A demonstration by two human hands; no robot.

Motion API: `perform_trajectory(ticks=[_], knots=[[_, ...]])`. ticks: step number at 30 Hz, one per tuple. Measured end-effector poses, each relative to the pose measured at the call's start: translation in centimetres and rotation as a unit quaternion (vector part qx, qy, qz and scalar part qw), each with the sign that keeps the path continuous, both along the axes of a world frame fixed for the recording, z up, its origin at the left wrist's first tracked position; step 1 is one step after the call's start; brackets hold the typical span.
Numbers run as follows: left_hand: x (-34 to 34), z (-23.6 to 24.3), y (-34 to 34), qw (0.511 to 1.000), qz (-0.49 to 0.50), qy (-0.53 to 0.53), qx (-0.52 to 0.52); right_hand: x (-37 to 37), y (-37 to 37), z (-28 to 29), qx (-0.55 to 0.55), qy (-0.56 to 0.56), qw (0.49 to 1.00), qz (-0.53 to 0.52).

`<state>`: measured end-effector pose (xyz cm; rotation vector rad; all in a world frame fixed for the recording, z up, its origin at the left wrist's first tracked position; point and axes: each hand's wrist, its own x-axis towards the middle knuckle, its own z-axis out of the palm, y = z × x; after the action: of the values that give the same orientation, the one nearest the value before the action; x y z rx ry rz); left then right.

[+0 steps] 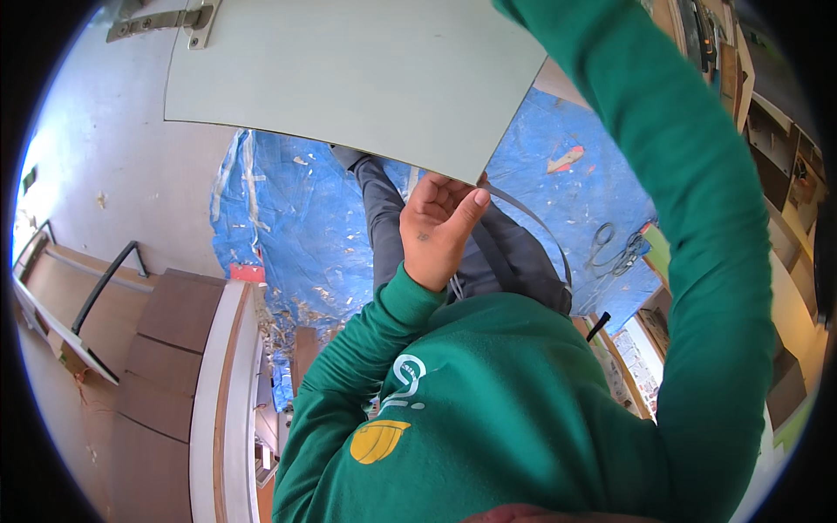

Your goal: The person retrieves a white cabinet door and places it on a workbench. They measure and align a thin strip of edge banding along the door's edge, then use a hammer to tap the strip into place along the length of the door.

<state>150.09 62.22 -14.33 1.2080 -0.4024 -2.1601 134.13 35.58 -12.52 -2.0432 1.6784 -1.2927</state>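
A pale grey-green cabinet door (366,70) hangs on a metal hinge (200,22) and fills the upper middle. My left hand (436,227) is at its lower right corner, fingers curled up against the bottom edge and thumb raised beside them. From the thumb a thin grey strip, like edge banding (540,231), curves down to the right past my leg. The fingertips are partly hidden at the door's edge. Reaching up along the door's right side, my right arm (671,148) leaves the picture at the top, so that hand is out of sight.
Blue sheeting (296,209) littered with scraps covers the floor, and a coiled cable (623,253) lies at the right. Brown panels with a black handle (109,288) stand at the left. Wooden shelving with tools (711,52) lines the right side.
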Motion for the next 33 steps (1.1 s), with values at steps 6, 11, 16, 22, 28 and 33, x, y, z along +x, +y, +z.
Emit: perform_trajectory(ticks=[6, 11, 16, 22, 28, 33], knots=[[-0.8, 0.0, 0.9, 0.998, 0.024, -0.050, 0.015, -3.9, 18.4, 4.8, 0.297, -0.271, 0.906, -0.132], [-1.6, 0.8, 1.0, 0.995, 0.023, -0.102, 0.008, -2.5, 24.5, 0.2, 0.437, -0.509, 0.734, -0.104], [-1.8, 1.0, 1.0, 0.990, 0.035, -0.136, 0.007, -1.6, 23.9, -1.6, 0.496, -0.513, 0.700, -0.019], [-2.2, 1.5, 0.8, 0.988, 0.043, -0.146, 0.015, -1.7, 23.9, -2.1, 0.493, -0.495, 0.715, -0.014], [-2.4, 1.4, 0.7, 0.990, 0.044, -0.132, 0.017, -1.9, 23.9, -2.2, 0.485, -0.505, 0.714, -0.003], [-2.6, 1.8, 0.6, 0.990, 0.044, -0.132, 0.015, -1.9, 23.8, -1.9, 0.499, -0.516, 0.697, -0.002]])
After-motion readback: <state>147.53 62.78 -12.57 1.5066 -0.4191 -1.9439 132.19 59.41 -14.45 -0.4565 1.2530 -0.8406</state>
